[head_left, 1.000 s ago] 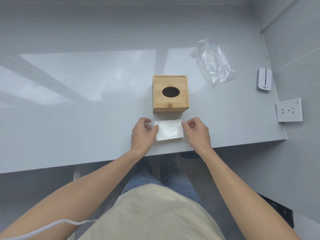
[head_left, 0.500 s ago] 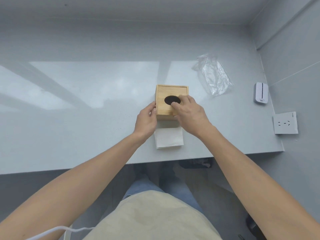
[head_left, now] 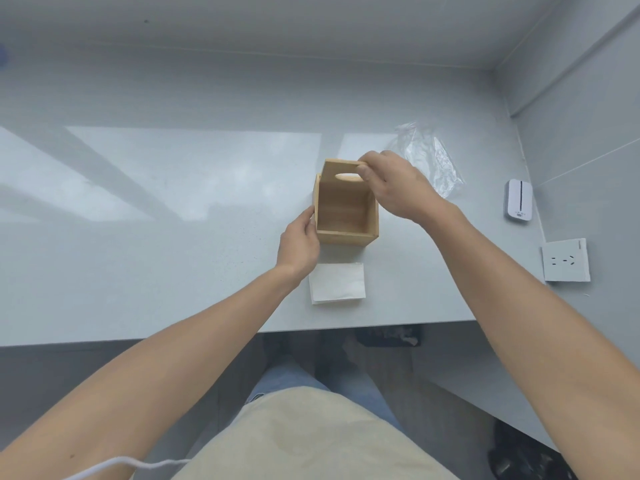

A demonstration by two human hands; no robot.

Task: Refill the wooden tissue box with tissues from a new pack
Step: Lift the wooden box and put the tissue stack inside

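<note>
Both hands are on the wooden box [head_left: 346,216]: the left hand [head_left: 299,244] grips its left wall, while the right hand [head_left: 398,188] pinches the raised lid [head_left: 341,169] with its fingers [head_left: 364,172]. At the box's 6 o'clock the tissues [head_left: 337,284] lie on the worktop [head_left: 173,202].

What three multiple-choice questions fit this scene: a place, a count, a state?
1. Where does the tissue stack lie? A on the floor; B on the counter, between the wooden box and the near edge; C on a shelf.
2. How many hands touch the box or its lid? A none; B one; C two.
3. How is the lid? A shut flat; B lifted open; C lying on the counter.
Answers: 1 B, it lies flat there. 2 C, the left hand grips its side, the right hand pinches the lid. 3 B, the box's inside shows.
</note>
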